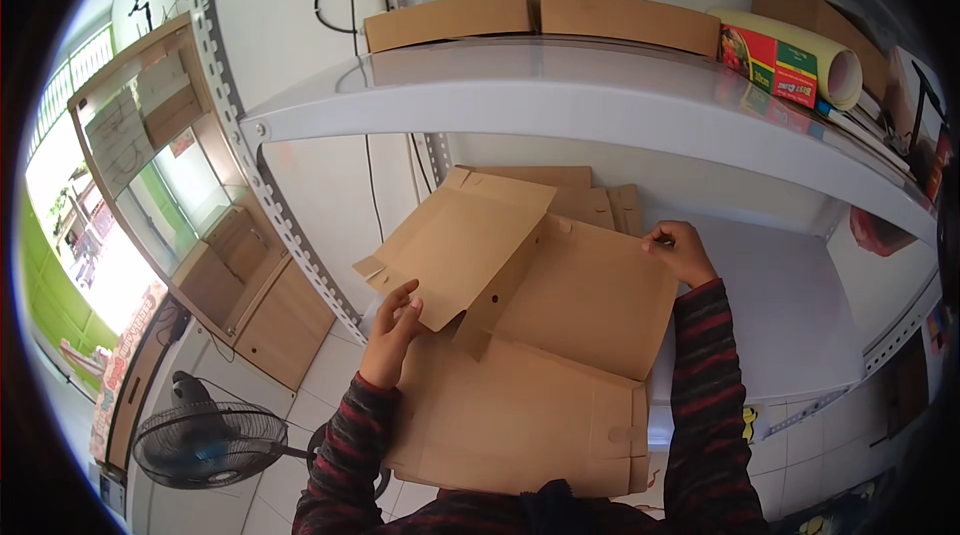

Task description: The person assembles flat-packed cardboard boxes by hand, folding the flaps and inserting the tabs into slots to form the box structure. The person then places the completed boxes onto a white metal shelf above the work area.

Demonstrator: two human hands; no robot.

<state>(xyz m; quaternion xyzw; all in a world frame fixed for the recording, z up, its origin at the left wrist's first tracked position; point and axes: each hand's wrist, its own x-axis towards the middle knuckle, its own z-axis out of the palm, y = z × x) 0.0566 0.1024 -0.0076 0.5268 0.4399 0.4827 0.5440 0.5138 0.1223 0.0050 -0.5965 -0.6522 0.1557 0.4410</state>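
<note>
A flat brown cardboard box blank (560, 335) lies across a white shelf (780, 315) in front of me, partly folded. My left hand (392, 333) grips the lower edge of a raised side flap (460, 245) that tilts up to the left. My right hand (682, 251) presses its fingers on the far right corner of the back panel. Both forearms wear dark red-striped sleeves. More flat brown cardboard (590, 197) lies behind the blank against the wall.
An upper white shelf (560, 85) carries closed brown boxes (450, 19) and a yellow roll in a printed wrapper (800, 60). A perforated metal upright (270, 205) runs at left. Wooden cabinets (250, 275) and a black floor fan (210, 443) stand on the tiled floor below left.
</note>
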